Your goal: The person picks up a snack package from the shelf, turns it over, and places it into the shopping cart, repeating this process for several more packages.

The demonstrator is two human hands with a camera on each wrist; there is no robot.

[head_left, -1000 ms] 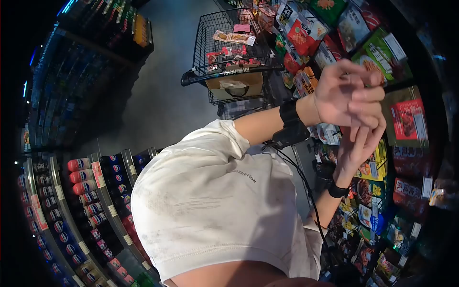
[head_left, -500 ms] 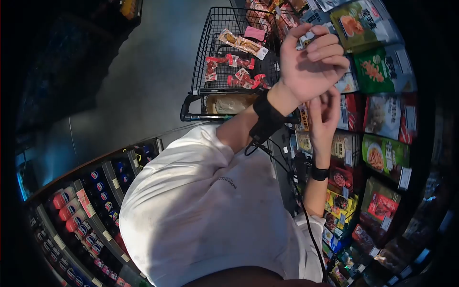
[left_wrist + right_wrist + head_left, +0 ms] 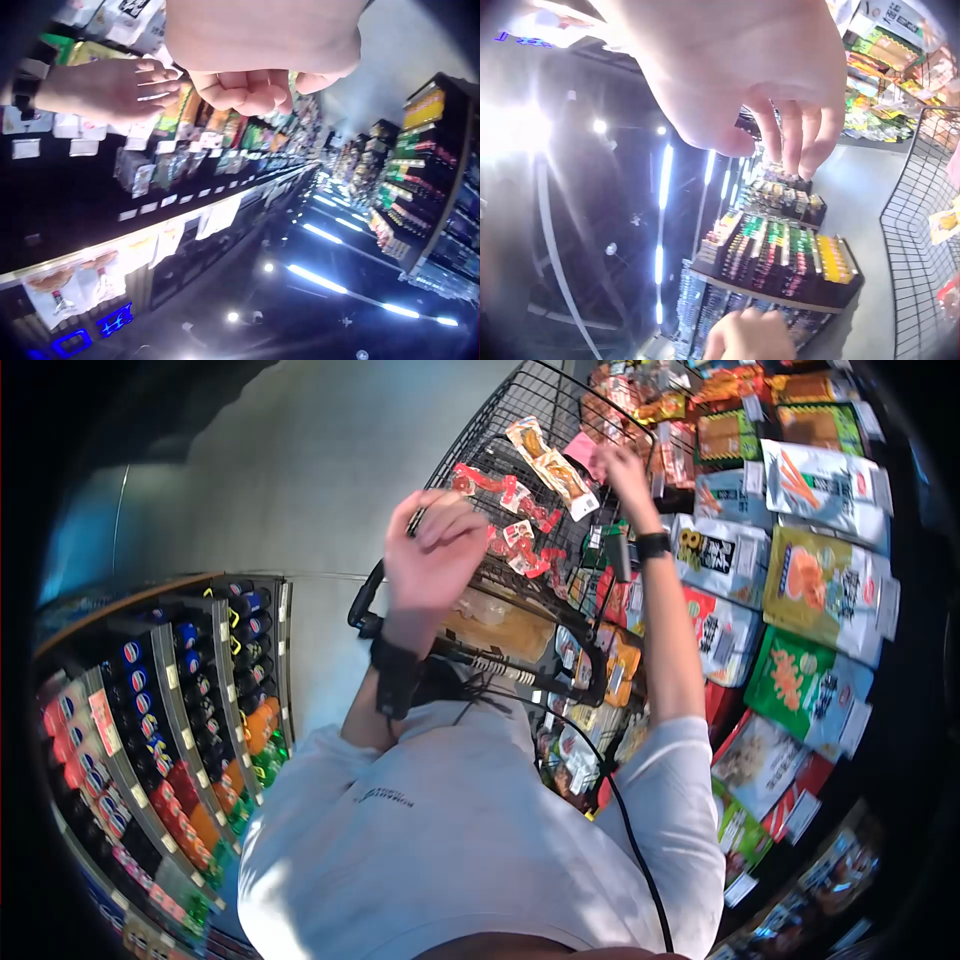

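My left hand is raised in front of my chest, over the handle end of the black wire shopping cart. Its fingers curl loosely around nothing, as the left wrist view also shows. My right hand reaches out above the cart's right side, close to a pink packet. In the left wrist view that right hand has its fingers extended, with nothing held. Inside the basket lie long clear packs of brown food and several small red packs.
Bagged snacks fill the shelf along the right. Rows of drink bottles stand on a shelf at the lower left. Grey floor lies left of the cart, and a cardboard box sits under its handle. A black cable runs down my shirt.
My hands, one overlapping the other before, have moved apart: the left toward the left, the right forward over the cart. The view has turned, so the cart appears nearer.
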